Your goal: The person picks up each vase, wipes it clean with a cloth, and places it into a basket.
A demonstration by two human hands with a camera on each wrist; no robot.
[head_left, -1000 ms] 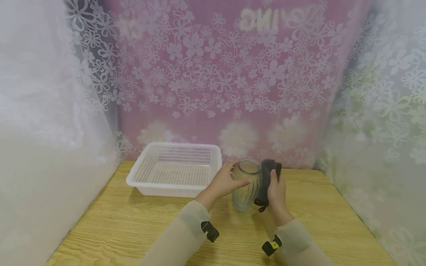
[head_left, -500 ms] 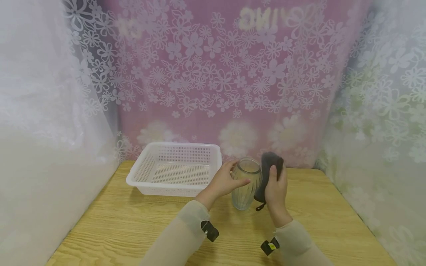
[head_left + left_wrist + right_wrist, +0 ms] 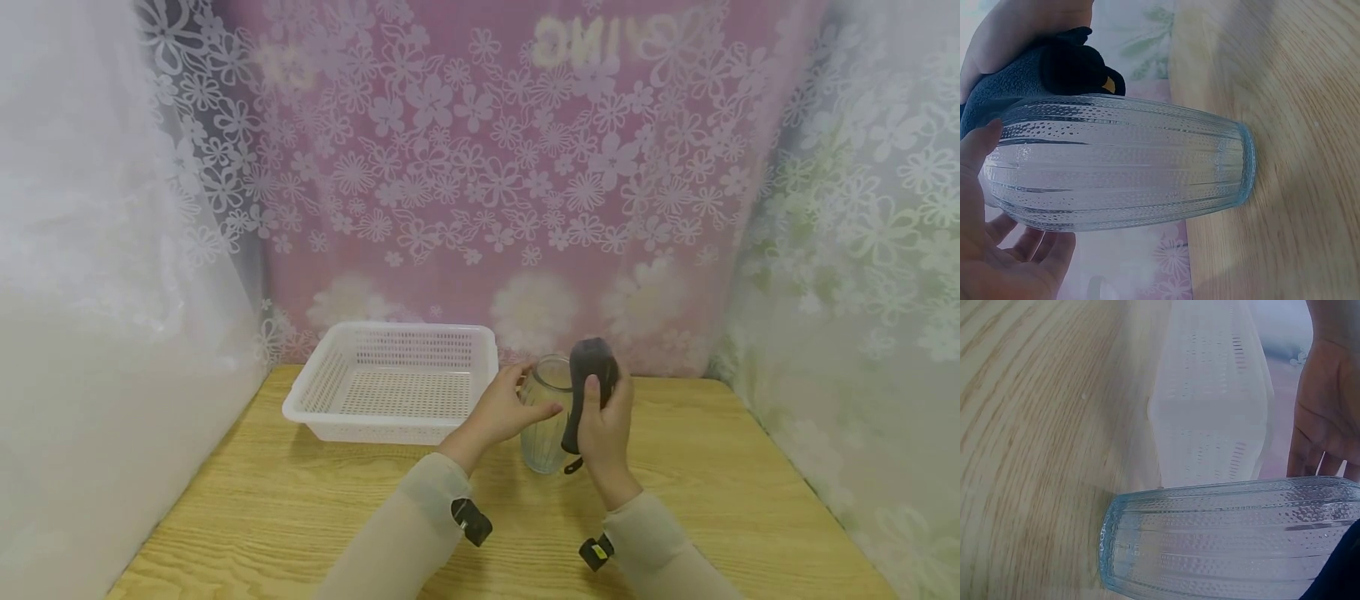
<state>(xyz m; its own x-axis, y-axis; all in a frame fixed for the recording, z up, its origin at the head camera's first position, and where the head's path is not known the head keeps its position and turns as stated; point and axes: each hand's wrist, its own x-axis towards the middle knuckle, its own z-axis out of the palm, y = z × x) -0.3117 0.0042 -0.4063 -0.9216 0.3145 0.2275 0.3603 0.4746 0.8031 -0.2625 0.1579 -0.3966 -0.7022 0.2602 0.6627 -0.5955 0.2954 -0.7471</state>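
A ribbed clear glass vase (image 3: 542,446) stands upright on the wooden table. My left hand (image 3: 504,410) holds it around its upper part, thumb in front and fingers on the far left side. In the left wrist view, the thumb and fingers of this hand lie on opposite sides of the vase (image 3: 1122,165). My right hand (image 3: 607,435) grips a dark folded cloth (image 3: 589,371) with a small loop hanging from its lower end. The cloth is up against the vase's right side and covers part of it in the head view. Fingers behind the cloth are hidden.
A white perforated plastic basket (image 3: 382,431) sits on the table (image 3: 300,517) just left of the vase, close to my left hand. Pink and white floral curtains (image 3: 480,208) hang behind and along both sides of the table.
My right hand has risen slightly, then moved left with the cloth, which now overlaps the vase's right side. The left hand and vase have stayed in place.
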